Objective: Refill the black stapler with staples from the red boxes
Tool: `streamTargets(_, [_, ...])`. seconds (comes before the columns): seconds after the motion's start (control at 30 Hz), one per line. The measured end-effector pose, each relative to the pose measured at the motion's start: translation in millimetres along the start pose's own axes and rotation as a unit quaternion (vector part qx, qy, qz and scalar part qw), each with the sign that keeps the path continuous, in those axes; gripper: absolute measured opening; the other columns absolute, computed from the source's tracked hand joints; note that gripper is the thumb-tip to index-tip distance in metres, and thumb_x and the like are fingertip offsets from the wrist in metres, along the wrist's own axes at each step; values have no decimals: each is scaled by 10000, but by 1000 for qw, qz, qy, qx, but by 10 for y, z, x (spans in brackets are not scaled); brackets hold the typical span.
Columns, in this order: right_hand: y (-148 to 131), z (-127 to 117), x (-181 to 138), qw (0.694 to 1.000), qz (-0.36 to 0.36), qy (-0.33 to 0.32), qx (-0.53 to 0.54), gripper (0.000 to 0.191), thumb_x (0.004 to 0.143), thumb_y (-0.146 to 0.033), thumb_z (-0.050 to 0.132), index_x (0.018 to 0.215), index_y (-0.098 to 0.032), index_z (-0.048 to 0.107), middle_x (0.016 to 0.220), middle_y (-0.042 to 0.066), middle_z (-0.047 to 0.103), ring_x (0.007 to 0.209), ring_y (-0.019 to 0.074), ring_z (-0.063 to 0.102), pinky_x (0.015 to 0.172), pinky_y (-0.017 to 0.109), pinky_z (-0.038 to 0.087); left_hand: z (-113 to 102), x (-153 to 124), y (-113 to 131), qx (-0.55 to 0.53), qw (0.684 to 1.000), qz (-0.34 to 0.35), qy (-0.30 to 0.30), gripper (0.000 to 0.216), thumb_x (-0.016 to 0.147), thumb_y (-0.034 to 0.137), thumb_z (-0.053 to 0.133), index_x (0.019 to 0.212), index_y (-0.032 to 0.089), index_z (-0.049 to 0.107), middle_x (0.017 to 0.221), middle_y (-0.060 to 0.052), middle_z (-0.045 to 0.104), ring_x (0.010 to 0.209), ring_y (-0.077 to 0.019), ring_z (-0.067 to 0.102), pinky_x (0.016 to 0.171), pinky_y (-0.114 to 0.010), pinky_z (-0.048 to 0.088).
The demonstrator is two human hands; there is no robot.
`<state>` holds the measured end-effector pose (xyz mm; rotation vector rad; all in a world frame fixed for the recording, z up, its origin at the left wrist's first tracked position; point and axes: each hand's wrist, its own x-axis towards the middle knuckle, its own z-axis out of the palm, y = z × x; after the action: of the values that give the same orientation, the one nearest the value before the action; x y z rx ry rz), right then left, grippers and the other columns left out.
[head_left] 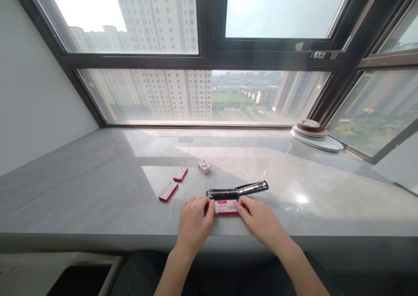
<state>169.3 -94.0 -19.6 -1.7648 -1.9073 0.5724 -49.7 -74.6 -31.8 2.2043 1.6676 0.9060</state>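
Observation:
A red-and-white staple box (226, 206) lies flat near the front edge of the grey stone sill. My left hand (195, 222) grips its left end between thumb and curled fingers. At the right end, my right hand (257, 215) pinches the same box. Just behind it rests a black stapler (225, 193), opened out flat, with its hinged upper part (253, 187) angled to the right and its metal inside showing. Contents of the box are hidden.
Two more red-and-white boxes (168, 191) (180, 174) lie to the left, and a small white patterned box (204, 166) sits behind the stapler. Stacked plates (315, 136) stand in the back right corner by the dark window frame (209, 62). The sill's front edge (130, 233) runs beneath my wrists.

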Motion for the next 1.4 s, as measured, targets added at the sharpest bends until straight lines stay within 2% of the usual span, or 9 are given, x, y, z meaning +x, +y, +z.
streamTargets(0.13, [36,40,30,999,15,12,37,409,1027,-516,455,776,-234,614,701,15,662,664,189,599,607,293,339,2,-28,63,-15,1000,-5,19,305,1051,361,475,826,238,640,799,-2,666,756,-199,602,804,-364,418])
streamTargets(0.23, [305,-65,17,992,99,14,82,458,959,-635,533,761,-226,582,580,-9,558,551,164,528,533,281,319,-15,-52,79,-30,999,7,21,220,1045,385,501,1028,272,689,881,3,655,709,-171,598,817,-358,446])
streamTargets(0.4, [712,-359,3,949,196,-17,248,649,869,-730,622,1300,-256,520,659,-58,562,387,119,427,389,247,236,6,-83,95,-2,999,44,9,327,1027,433,538,1314,328,654,1030,-37,655,931,-234,654,873,-382,478])
streamTargets(0.5, [728,-493,91,938,136,-32,317,797,805,-675,746,1439,-281,465,800,-21,628,465,111,489,416,237,288,31,-79,99,16,999,50,4,364,1025,440,538,1358,328,632,1071,-50,665,997,-260,648,905,-410,477])
streamTargets(0.63, [589,-529,332,934,27,-42,354,621,805,-623,782,1236,-193,661,742,-10,582,581,118,482,515,254,358,42,-58,106,22,999,49,0,365,1016,450,558,1352,328,628,1128,-50,684,1065,-277,637,915,-426,468])
streamTargets(0.73, [435,-454,553,937,-25,-26,349,592,788,-636,793,1151,-179,695,866,49,661,676,149,522,582,279,409,34,-55,121,23,999,48,3,353,990,457,602,1317,329,643,1147,-43,694,1079,-280,637,914,-429,460])
streamTargets(1.1, [10,-116,914,971,-156,-37,178,385,860,-575,744,1049,-240,730,715,-45,553,660,133,459,627,266,365,1,-59,119,19,998,55,-15,311,995,231,519,1275,302,634,1085,-21,697,1021,-246,619,887,-391,451])
streamTargets(1.23, [-136,-46,895,977,-200,-22,67,311,844,-492,776,1029,-242,768,765,-24,616,711,148,530,650,264,364,-26,-65,138,19,998,51,-10,215,991,249,536,1164,278,661,1020,-28,686,990,-247,616,858,-386,452])
streamTargets(1.4, [-142,-157,827,976,-207,-50,51,271,913,-446,678,1036,-242,807,751,-5,646,689,154,563,646,266,379,0,-64,191,31,998,49,4,286,934,394,663,1204,303,682,1010,-47,656,1003,-274,603,864,-417,480])
